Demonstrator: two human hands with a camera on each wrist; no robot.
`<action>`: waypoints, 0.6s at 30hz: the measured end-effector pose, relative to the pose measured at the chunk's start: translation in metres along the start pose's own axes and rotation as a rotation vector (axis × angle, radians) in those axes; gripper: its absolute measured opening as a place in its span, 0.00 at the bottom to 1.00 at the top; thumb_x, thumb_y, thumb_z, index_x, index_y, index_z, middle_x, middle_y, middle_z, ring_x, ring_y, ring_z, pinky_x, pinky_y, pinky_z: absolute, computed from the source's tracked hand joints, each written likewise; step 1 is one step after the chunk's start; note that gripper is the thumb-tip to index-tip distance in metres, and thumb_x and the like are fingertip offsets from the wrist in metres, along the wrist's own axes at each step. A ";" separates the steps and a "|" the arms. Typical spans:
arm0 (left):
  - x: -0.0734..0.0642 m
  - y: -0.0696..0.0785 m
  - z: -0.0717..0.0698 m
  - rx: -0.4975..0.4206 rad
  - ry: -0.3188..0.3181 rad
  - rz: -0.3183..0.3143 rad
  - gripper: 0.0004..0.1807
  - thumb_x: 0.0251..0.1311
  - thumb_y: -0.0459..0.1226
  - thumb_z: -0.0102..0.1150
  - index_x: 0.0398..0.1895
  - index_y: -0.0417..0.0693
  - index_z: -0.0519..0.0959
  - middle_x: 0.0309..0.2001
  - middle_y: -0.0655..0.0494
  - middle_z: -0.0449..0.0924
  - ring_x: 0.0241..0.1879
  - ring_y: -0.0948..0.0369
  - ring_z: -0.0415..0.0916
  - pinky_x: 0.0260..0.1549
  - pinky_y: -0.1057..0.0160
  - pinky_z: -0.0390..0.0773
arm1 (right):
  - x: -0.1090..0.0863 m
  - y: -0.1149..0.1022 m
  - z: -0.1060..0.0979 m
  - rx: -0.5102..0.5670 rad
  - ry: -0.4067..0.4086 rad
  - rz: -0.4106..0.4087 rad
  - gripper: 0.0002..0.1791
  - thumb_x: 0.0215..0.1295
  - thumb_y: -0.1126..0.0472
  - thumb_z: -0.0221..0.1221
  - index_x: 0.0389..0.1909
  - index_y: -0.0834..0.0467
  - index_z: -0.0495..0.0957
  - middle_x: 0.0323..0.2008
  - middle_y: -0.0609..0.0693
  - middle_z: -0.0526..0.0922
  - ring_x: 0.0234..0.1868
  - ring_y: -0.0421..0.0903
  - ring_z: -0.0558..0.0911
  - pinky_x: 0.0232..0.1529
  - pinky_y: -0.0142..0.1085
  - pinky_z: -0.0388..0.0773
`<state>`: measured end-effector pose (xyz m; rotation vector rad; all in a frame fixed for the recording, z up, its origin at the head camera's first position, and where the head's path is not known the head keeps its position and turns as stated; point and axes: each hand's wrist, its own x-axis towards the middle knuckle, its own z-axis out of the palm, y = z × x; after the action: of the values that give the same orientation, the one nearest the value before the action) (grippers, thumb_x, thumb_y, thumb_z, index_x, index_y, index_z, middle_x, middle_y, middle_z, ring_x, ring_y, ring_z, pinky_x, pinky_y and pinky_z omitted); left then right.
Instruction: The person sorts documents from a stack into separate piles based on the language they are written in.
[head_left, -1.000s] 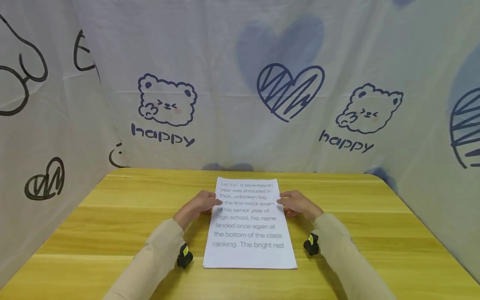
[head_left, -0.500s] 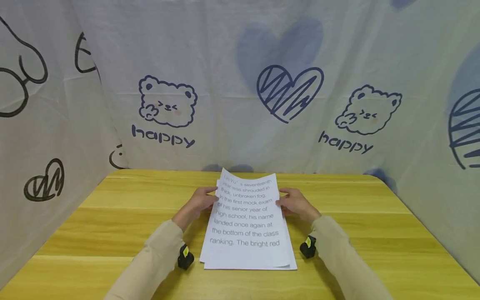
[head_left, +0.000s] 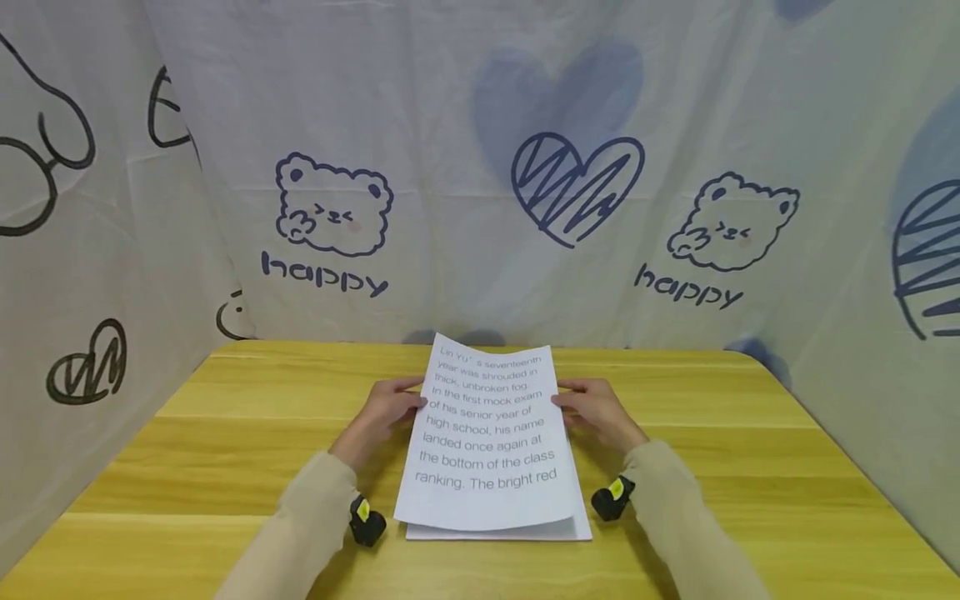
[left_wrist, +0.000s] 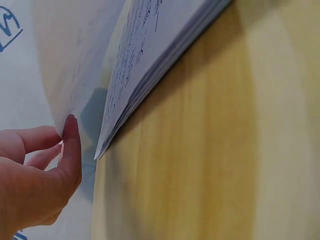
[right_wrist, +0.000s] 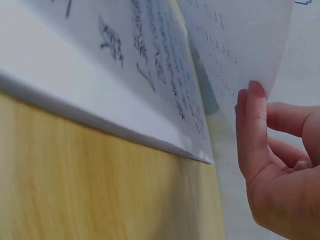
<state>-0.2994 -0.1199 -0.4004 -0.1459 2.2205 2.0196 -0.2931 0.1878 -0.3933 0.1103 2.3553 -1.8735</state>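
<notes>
Above the wood-grain tabletop (head_left: 787,483), a printed sheet (head_left: 483,433) points lengthwise to twelve o'clock, left hand (head_left: 384,412) and right hand (head_left: 600,412) pinching its edges.

Left fingers (left_wrist: 72,147), right fingers (right_wrist: 256,117): twin pinches.

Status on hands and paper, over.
Left hand and right hand pinch top sheet by its sides. It's raised above paper stack. No obstruction seen.

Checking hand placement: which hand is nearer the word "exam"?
Right. The right hand pinches the top sheet beside "exam", at the right edge; the left hand pinches the opposite edge, farther off.
</notes>
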 end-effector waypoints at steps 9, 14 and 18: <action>-0.010 0.004 -0.011 -0.062 -0.007 0.024 0.23 0.64 0.26 0.55 0.63 0.31 0.70 0.49 0.35 0.79 0.38 0.56 0.81 0.43 0.61 0.80 | -0.012 -0.005 -0.002 0.068 0.037 -0.003 0.30 0.66 0.68 0.57 0.68 0.69 0.62 0.50 0.65 0.79 0.39 0.47 0.81 0.36 0.32 0.78; -0.019 0.007 -0.016 -0.091 -0.029 0.038 0.26 0.64 0.26 0.56 0.66 0.33 0.67 0.48 0.37 0.78 0.37 0.58 0.81 0.43 0.63 0.80 | -0.019 -0.009 -0.002 0.079 0.045 -0.013 0.29 0.66 0.68 0.57 0.68 0.67 0.63 0.50 0.65 0.79 0.40 0.47 0.81 0.36 0.32 0.79; -0.025 0.005 -0.017 -0.150 -0.028 0.032 0.27 0.63 0.25 0.56 0.66 0.33 0.67 0.46 0.41 0.78 0.36 0.62 0.80 0.41 0.66 0.80 | -0.025 -0.011 0.001 0.088 0.046 -0.029 0.27 0.66 0.68 0.57 0.66 0.67 0.66 0.48 0.63 0.80 0.38 0.46 0.81 0.36 0.33 0.79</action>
<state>-0.2763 -0.1368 -0.3897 -0.0976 2.0668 2.1903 -0.2701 0.1851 -0.3795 0.1302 2.3154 -2.0097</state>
